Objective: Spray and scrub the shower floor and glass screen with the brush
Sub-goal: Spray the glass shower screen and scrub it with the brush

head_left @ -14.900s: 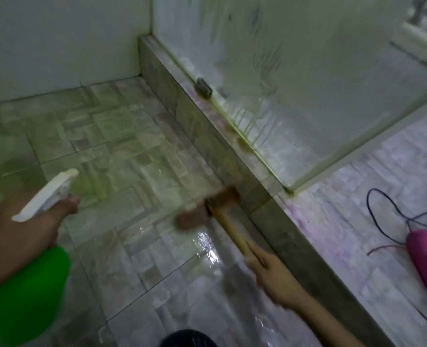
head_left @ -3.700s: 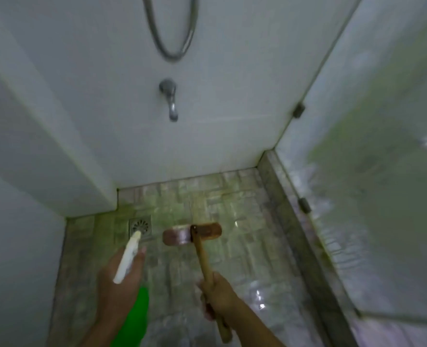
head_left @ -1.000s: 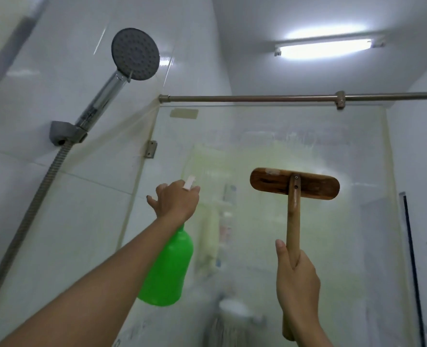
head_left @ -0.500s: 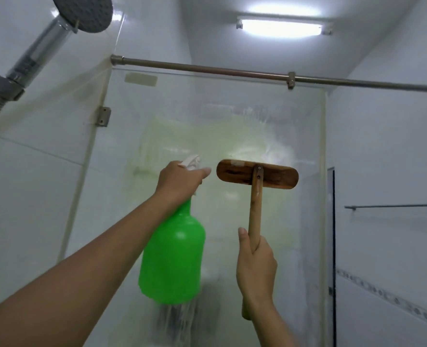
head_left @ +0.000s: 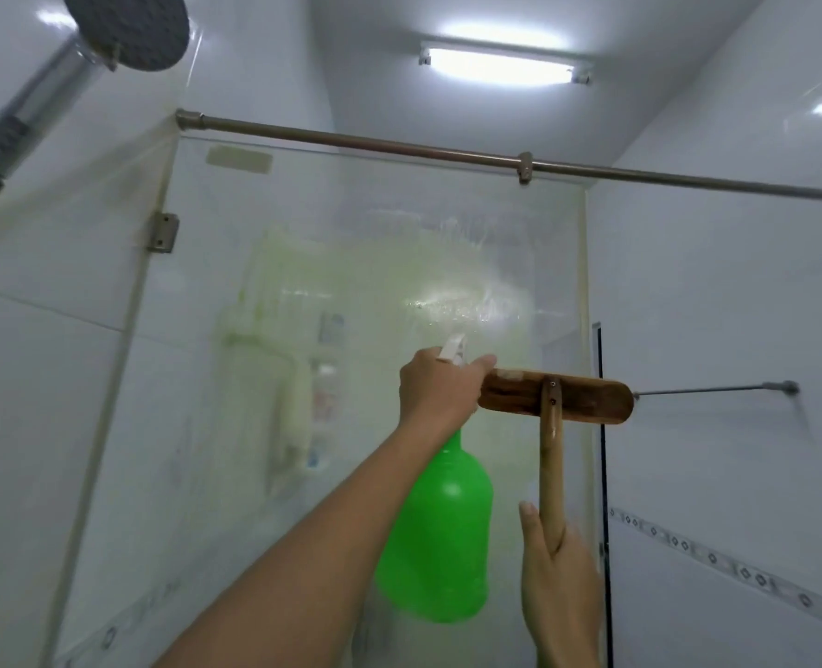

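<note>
Left hand (head_left: 435, 388) grips green spray bottle (head_left: 440, 537), contents unseen; right hand (head_left: 560, 580) grips brush (head_left: 554, 402) handle.

White tiled walls (head_left: 717, 282), lit ceiling lamp (head_left: 500, 65)

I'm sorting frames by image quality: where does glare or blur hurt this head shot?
Head view: the ceiling light blows out white and throws a bright glare patch on the glass screen; items behind the glass are smeared by residue; the shower head and the straight rod bend with wide-angle distortion; the left hand, spray bottle and brush stay fairly sharp.
</note>
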